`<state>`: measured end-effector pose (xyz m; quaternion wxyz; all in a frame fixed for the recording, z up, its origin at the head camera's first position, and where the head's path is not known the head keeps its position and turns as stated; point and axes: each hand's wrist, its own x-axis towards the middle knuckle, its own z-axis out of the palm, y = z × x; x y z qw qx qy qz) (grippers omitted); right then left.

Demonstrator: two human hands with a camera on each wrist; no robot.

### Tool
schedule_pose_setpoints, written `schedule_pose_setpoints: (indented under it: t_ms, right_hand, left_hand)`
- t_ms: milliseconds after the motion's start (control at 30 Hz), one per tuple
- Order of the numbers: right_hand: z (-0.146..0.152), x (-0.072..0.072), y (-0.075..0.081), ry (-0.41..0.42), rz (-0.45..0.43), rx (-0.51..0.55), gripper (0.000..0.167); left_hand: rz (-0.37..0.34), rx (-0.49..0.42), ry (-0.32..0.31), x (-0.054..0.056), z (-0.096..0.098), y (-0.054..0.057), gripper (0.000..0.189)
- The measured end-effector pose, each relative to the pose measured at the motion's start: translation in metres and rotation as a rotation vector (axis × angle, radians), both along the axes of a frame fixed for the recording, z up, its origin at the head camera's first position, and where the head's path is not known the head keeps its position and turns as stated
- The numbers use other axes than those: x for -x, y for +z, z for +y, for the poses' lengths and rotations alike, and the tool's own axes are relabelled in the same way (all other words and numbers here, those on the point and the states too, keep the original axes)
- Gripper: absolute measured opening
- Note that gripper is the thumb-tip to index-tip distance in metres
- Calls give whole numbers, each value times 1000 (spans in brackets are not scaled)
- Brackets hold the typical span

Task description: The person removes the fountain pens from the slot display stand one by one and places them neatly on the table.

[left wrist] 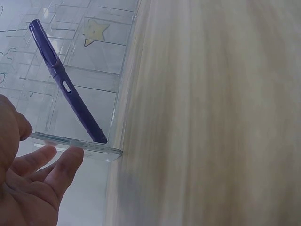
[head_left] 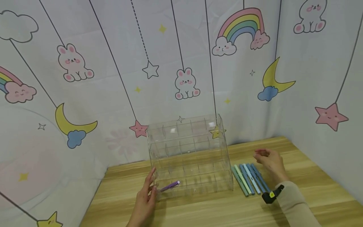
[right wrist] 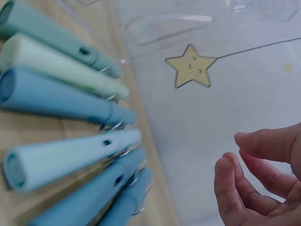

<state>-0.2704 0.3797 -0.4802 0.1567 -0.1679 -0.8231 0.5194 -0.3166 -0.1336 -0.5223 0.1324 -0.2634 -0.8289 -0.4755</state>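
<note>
A clear plastic organizer with several tiers of compartments stands on the table. In its bottom row at the left, a purple pen leans with its clip end up; the left wrist view shows the whole purple pen. My left hand touches the organizer's left side wall, its fingertips against the outside. To the right of the organizer lies a row of green and blue pens. Beyond their far ends hovers my right hand, fingers loosely bent, with nothing between fingertips and thumb.
The wooden table extends in front of the organizer and to both sides. Behind it hangs a white curtain printed with bunnies, stars and moons. A black strap device sits on the right wrist, over the near ends of the pens.
</note>
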Motion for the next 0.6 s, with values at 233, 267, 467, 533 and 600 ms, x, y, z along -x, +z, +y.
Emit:
schedule_pose_setpoints:
  t_ms: [233,267,467,533,600]
  right_hand:
    - [-10,-6,25,86,71,65,54]
    - [-11,-7,29,105,82,75,54]
    - [-23,-13,51,189,146,164,59]
    - [-29,-15,57,208,164,188,59]
    - [-35,-16,62,235,184,200,57]
  left_hand:
    - [-8,9,9,1,0,-3,77]
    - [-13,8,12,2,0,-4,77]
    - [19,-3,6,2,1,-3,78]
    - [38,-5,4,1,1,-3,78]
    - [33,-6,7,1,2,-2,78]
